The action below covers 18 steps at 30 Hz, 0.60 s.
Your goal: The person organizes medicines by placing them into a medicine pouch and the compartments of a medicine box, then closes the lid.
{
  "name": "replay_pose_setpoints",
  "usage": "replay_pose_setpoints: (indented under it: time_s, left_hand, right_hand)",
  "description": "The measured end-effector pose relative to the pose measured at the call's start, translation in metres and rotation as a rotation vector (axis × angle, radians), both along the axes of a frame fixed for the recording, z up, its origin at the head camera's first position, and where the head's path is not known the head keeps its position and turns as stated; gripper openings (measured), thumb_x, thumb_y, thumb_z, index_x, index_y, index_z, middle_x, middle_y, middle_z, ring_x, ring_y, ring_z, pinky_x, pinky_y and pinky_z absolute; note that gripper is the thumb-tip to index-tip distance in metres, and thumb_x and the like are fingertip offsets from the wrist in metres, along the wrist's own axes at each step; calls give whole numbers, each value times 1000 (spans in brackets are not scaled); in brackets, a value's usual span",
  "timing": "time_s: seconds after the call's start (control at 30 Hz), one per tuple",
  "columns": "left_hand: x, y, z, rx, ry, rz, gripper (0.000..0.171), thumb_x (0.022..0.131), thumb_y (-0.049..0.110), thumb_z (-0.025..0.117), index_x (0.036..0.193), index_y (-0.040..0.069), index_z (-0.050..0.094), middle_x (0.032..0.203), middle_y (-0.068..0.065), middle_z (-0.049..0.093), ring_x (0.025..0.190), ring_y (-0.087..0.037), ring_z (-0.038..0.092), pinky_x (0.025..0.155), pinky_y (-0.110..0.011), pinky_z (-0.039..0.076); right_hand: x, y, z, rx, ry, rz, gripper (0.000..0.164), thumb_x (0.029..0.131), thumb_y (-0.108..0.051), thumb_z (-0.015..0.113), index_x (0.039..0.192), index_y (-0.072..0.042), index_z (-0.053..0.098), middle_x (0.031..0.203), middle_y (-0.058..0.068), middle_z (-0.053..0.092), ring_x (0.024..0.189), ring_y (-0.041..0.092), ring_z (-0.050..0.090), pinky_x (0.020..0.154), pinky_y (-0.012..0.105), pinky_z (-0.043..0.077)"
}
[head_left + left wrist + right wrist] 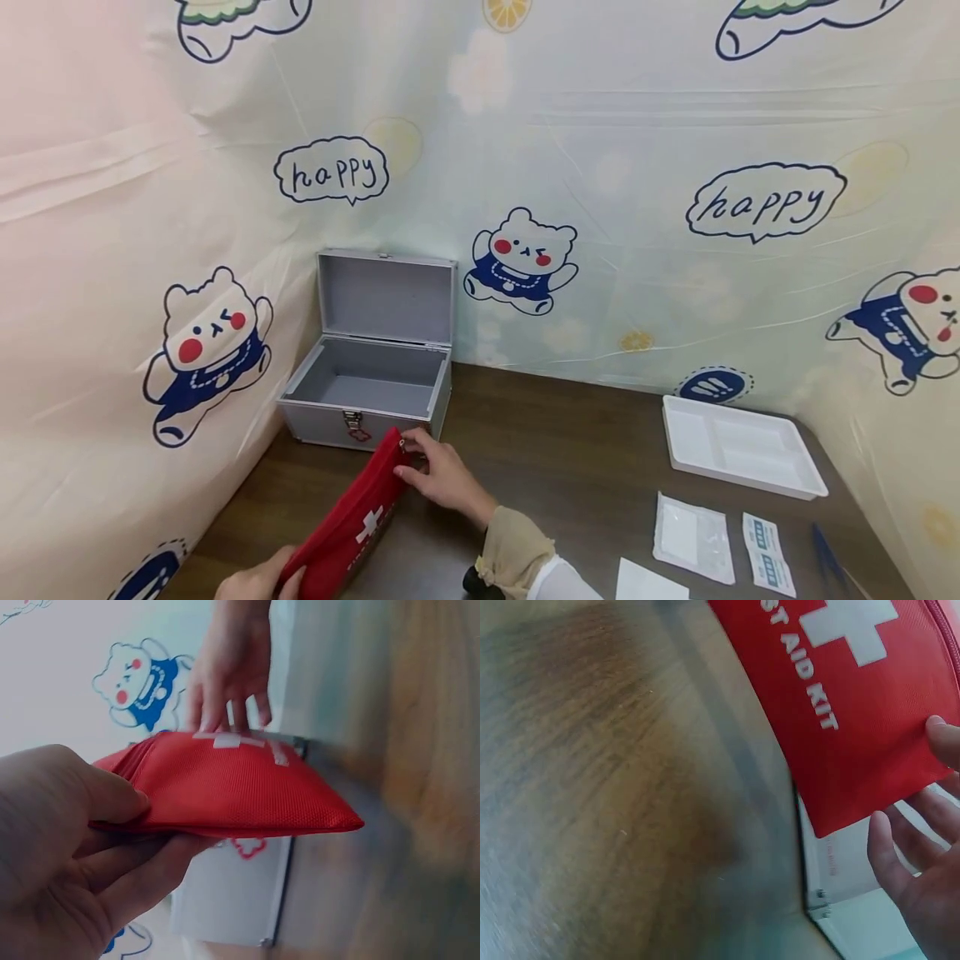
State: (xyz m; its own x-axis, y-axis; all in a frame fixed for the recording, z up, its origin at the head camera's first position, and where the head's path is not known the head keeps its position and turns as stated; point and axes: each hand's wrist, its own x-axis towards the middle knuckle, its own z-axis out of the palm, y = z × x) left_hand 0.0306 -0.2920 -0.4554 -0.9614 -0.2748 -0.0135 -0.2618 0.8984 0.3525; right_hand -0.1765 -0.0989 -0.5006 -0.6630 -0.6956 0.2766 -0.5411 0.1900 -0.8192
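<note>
Head view: gripping red pouch [348, 529] at 7 o'clock with left hand [255, 579]; pinching it with right hand [444, 477].

Head view: mounted at head, faces forward and down; widest coverage, tabletop [555, 450] across lower frame, backdrop [630, 108] above. Left wrist view: close range, scene turned sideways, looks along red pouch [232, 791] toward right hand [236, 667] at upper centre. Right wrist view: close range, pouch at upper right, tabletop at left. Both wrist views share pouch and box [232, 900].
</note>
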Motion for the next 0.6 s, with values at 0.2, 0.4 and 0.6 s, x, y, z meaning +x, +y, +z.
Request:
replay_pose_setpoints:
  time_s: [0.2,0.4,0.6]
  left_hand:
    - [-7,-18,25,153,123,47,19,91,10,71,108,4,65,78,-3,71,61,-3,58,56,-18,52]
    - [-43,-33,47,282,397,149,43,94,16,70,127,-6,56,106,-29,70,82,-33,73,67,-27,60]
    - [-99,-40,68,433,319,50,69,100,28,60,150,-2,23,137,-36,51,115,-52,61,88,-54,54]
  right_hand:
    - [-1,13,16,2,-71,-4,25,92,-19,72,115,-13,64,106,3,72,89,2,63,79,17,54]
    - [-3,16,43,-96,-187,-110,10,93,-11,69,102,-7,64,99,9,72,81,4,61,75,18,54]
    - [-21,8,71,-167,-229,-285,13,95,-10,66,94,1,60,83,15,66,65,8,52,60,20,44]
